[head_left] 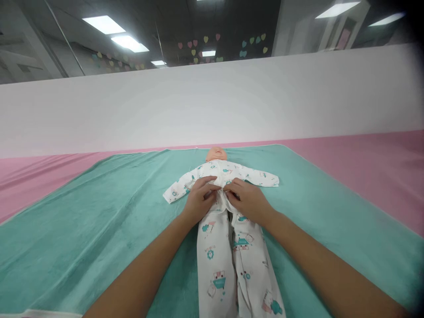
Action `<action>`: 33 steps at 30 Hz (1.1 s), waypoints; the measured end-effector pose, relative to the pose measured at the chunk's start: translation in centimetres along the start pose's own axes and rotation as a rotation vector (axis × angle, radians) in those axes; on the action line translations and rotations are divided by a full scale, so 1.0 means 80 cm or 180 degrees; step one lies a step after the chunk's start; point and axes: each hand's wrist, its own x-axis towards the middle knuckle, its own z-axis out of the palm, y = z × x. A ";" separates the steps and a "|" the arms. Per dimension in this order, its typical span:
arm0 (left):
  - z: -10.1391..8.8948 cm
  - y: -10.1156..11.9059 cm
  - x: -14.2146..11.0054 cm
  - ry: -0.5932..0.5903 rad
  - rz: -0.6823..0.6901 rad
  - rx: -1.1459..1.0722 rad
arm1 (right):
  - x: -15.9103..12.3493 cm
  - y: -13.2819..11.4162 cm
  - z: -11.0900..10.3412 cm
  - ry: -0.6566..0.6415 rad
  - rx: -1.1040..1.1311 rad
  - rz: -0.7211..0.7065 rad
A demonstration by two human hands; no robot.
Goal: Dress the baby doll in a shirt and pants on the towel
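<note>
A baby doll (216, 154) lies on its back on a teal mat (99, 221), head away from me. It wears a white romper (238, 256) printed with teal and pink pictures, sleeves spread to both sides. My left hand (199, 198) pinches the left edge of the romper's front opening at the belly. My right hand (247, 201) pinches the right edge, fingertips almost meeting the left hand's. Both hands rest on the doll's middle, fingers curled on the fabric.
The mat covers a pink surface (371, 163) that shows on both sides. A white wall panel (212, 101) runs along the far edge. Above it are ceiling lights and small paper hearts (198, 46).
</note>
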 end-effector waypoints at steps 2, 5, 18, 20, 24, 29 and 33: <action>0.000 0.000 0.000 -0.0001 -0.0015 -0.0017 | 0.000 0.002 0.003 0.0058 0.0040 -0.0004; 0.000 0.000 0.000 0.0011 -0.0012 -0.0051 | -0.001 0.004 0.006 0.0131 0.0097 -0.0028; 0.000 -0.001 0.000 -0.0031 -0.0046 0.0006 | -0.001 0.005 0.006 0.0074 0.0144 -0.0079; 0.000 -0.001 0.000 -0.0029 -0.0029 0.0007 | -0.001 0.005 0.002 -0.0013 0.0115 -0.0102; 0.000 -0.001 0.000 -0.0042 0.0003 0.0036 | -0.001 0.003 -0.005 -0.0114 -0.0007 -0.0167; -0.001 -0.001 0.001 -0.0122 0.0006 0.0111 | 0.000 0.002 -0.005 -0.0161 -0.0311 -0.0331; -0.002 -0.001 0.001 -0.0149 0.0018 0.0100 | -0.001 0.004 0.001 -0.0012 -0.0287 -0.0267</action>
